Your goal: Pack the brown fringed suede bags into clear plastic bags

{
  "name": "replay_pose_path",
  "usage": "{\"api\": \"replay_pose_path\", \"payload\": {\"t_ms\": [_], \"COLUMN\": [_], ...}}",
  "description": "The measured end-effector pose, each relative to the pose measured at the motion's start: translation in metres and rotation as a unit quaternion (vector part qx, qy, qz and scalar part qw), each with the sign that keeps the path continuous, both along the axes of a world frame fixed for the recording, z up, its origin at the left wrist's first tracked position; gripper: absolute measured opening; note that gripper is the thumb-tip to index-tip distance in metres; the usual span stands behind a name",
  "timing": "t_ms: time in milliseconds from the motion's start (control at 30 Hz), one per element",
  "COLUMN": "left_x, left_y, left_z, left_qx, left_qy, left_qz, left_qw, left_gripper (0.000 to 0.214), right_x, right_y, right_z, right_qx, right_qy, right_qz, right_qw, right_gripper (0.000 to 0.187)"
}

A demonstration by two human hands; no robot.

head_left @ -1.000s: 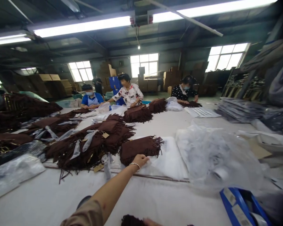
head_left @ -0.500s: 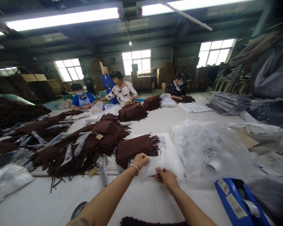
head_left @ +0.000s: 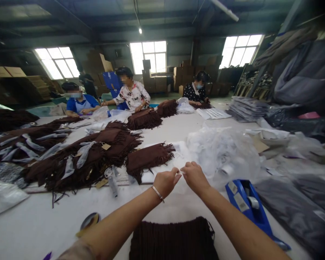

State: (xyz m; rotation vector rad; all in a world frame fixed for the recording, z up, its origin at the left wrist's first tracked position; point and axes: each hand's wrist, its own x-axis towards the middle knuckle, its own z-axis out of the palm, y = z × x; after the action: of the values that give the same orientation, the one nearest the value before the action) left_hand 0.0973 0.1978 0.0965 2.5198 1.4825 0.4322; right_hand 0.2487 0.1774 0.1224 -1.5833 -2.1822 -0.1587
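While both arms reached out over the white table (head_left: 43, 231), the left hand (head_left: 166, 181) and right hand (head_left: 195, 177) were each closed in a pinch on the edge of a clear plastic bag (head_left: 182, 163), knuckles almost touching, the bag held just in front of a folded brown fringed scarf (head_left: 148, 159). Step in hand, as judged: parting the bag's mouth; a second brown knit piece (head_left: 173, 238) lay below the forearms, a blue tape dispenser (head_left: 246, 202) to the right. Next move would call for drawing the two pinched layers apart gently, the film being thin and slippery.
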Motion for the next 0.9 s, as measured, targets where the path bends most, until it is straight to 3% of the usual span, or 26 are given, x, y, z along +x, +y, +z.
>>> {"api": "replay_pose_path", "payload": {"t_ms": [67, 167, 333, 400, 467, 533, 600, 633, 700, 800, 833, 900], "left_x": [-0.005, -0.030, -0.099, -0.117, -0.122, -0.113, -0.094, -0.084, -0.064, -0.052, -0.054, -0.065], "left_y": [-0.017, -0.030, -0.066, -0.089, -0.108, -0.115, -0.107, -0.099, -0.076, -0.046, -0.040, -0.033], "left_z": [0.006, 0.014, 0.017, 0.006, -0.013, -0.030, -0.041, -0.044, -0.048, -0.057, -0.062, -0.074], "left_qx": [-0.004, -0.028, 0.022, 0.021, -0.034, -0.165, -0.308, -0.352, -0.394, -0.448, -0.469, -0.508], "left_qy": [0.088, 0.134, 0.106, 0.032, -0.104, -0.305, -0.479, -0.526, -0.567, -0.579, -0.577, -0.566], "left_qz": [-0.013, 0.017, 0.151, 0.227, 0.267, 0.270, 0.251, 0.239, 0.216, 0.186, 0.179, 0.169], "left_qw": [0.996, 0.990, 0.983, 0.973, 0.958, 0.898, 0.783, 0.736, 0.690, 0.655, 0.644, 0.626], "left_gripper": [0.034, 0.027, 0.048, 0.050, 0.049, 0.048, 0.047, 0.046, 0.040, 0.029, 0.027, 0.025], "right_x": [0.003, 0.011, 0.063, 0.079, 0.083, 0.080, 0.076, 0.076, 0.078, 0.081, 0.081, 0.078], "right_y": [-0.007, -0.031, -0.081, -0.103, -0.120, -0.127, -0.125, -0.121, -0.112, -0.109, -0.114, -0.130], "right_z": [-0.007, -0.014, -0.032, -0.052, -0.076, -0.095, -0.107, -0.110, -0.115, -0.124, -0.128, -0.138], "right_qx": [-0.035, -0.050, 0.015, 0.024, -0.009, -0.060, -0.106, -0.127, -0.167, -0.218, -0.242, -0.297], "right_qy": [-0.003, -0.005, 0.094, 0.213, 0.392, 0.590, 0.730, 0.770, 0.808, 0.812, 0.798, 0.735], "right_qz": [0.020, 0.021, -0.123, -0.182, -0.212, -0.199, -0.152, -0.130, -0.106, -0.104, -0.106, -0.112], "right_qw": [0.999, 0.999, 0.988, 0.960, 0.895, 0.780, 0.658, 0.612, 0.555, 0.532, 0.542, 0.599], "right_gripper": [0.022, 0.026, 0.023, 0.025, 0.039, 0.055, 0.062, 0.061, 0.055, 0.046, 0.044, 0.037]}}
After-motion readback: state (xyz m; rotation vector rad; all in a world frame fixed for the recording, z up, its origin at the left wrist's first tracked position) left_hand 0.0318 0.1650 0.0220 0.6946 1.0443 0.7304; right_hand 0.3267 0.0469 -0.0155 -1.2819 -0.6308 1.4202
